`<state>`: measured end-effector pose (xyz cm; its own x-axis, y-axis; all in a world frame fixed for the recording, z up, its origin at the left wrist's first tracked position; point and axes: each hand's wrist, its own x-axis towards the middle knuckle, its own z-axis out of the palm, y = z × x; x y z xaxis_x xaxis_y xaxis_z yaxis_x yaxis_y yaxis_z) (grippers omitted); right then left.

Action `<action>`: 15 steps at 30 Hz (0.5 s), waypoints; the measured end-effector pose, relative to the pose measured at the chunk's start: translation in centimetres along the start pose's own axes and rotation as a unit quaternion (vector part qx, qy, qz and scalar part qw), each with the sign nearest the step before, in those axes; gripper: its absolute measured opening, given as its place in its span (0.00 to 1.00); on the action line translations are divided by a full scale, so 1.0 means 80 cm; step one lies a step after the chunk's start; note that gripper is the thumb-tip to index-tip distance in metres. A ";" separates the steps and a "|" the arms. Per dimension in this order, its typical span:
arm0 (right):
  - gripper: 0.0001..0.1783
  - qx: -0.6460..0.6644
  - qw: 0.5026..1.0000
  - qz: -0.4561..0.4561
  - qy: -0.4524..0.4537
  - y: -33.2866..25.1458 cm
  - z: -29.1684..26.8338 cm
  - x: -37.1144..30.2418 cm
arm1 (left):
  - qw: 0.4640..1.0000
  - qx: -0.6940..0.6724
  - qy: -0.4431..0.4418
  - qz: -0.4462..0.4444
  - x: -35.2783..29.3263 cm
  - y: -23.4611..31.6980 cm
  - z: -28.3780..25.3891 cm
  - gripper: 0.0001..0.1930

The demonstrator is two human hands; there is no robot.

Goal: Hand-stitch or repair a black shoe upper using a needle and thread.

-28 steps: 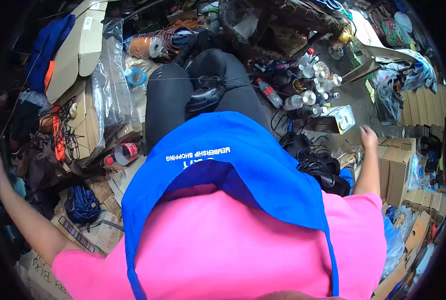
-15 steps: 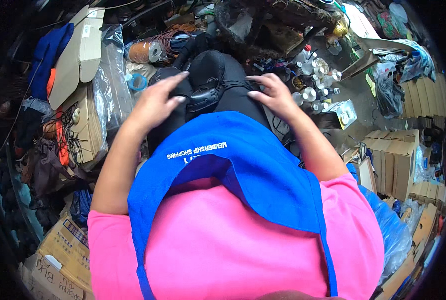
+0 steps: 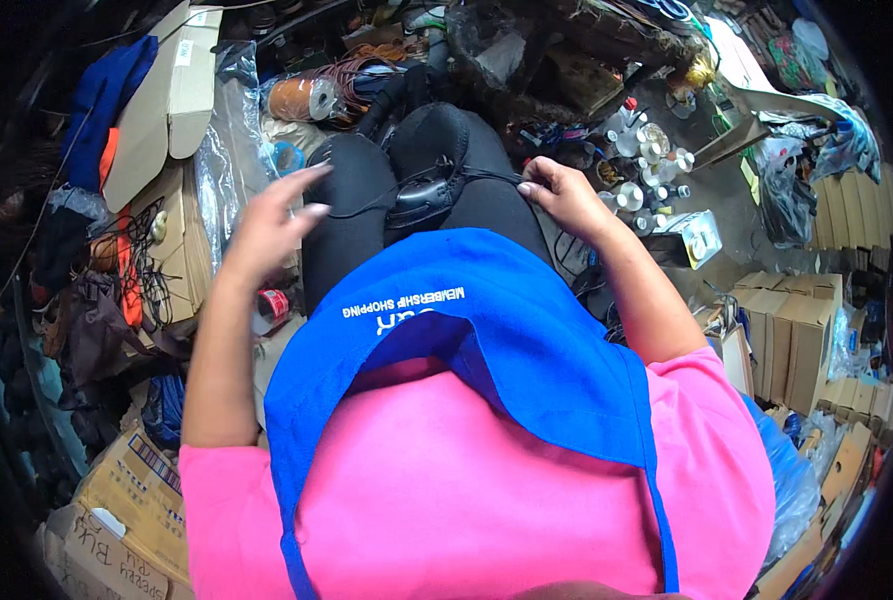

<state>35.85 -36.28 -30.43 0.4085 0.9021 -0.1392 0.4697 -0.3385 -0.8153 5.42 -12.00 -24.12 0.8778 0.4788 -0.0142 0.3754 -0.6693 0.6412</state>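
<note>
A black lace-up shoe (image 3: 424,194) rests between my thighs, partly hidden by my black-clad legs and the blue apron (image 3: 406,300). Its black shoelace (image 3: 366,208) stretches out to both sides across my thighs. My right hand (image 3: 564,197) pinches one lace end between thumb and fingers, beside my right thigh. Out to the left, my left hand (image 3: 274,222) is slightly blurred, its index finger extended; the other lace end runs to its thumb, where the hand seems to grip it.
Several white-capped bottles (image 3: 634,170) stand on the floor at the right, near a white-topped tin (image 3: 696,240). Cardboard boxes (image 3: 788,335) are stacked farther right. Left of me lie clear plastic wrapping (image 3: 228,150), a spool of orange cord (image 3: 301,98) and a red-labelled bottle (image 3: 272,304).
My hands have moved apart, the left one back and outward. The lace now stretches to both sides, and the red-labelled bottle has come into view beside my left forearm.
</note>
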 end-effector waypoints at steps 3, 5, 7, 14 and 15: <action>0.10 0.082 0.994 0.037 -0.060 0.013 -0.003 0.001 | 0.997 0.032 -0.070 0.031 0.024 0.050 0.035 0.28; 0.10 0.160 0.978 0.063 -0.121 0.016 -0.009 -0.004 | 0.993 0.040 -0.108 0.007 0.034 0.056 0.036 0.25; 0.10 0.161 0.972 0.079 -0.154 0.024 -0.019 -0.008 | 0.982 0.009 -0.188 -0.025 0.039 0.046 0.031 0.14; 0.11 -0.106 0.991 0.077 -0.034 0.029 -0.052 -0.019 | 0.980 -0.077 0.076 -0.165 -0.034 -0.064 -0.066 0.11; 0.11 -0.146 0.986 0.080 0.003 0.044 -0.066 -0.023 | 0.976 -0.079 0.118 -0.167 -0.050 -0.082 -0.081 0.11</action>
<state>40.86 -40.57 -30.09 0.5001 0.8293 -0.2492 0.6033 -0.5401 -0.5867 -2.53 -5.82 -23.30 0.6143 0.7851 -0.0790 0.5622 -0.3653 0.7419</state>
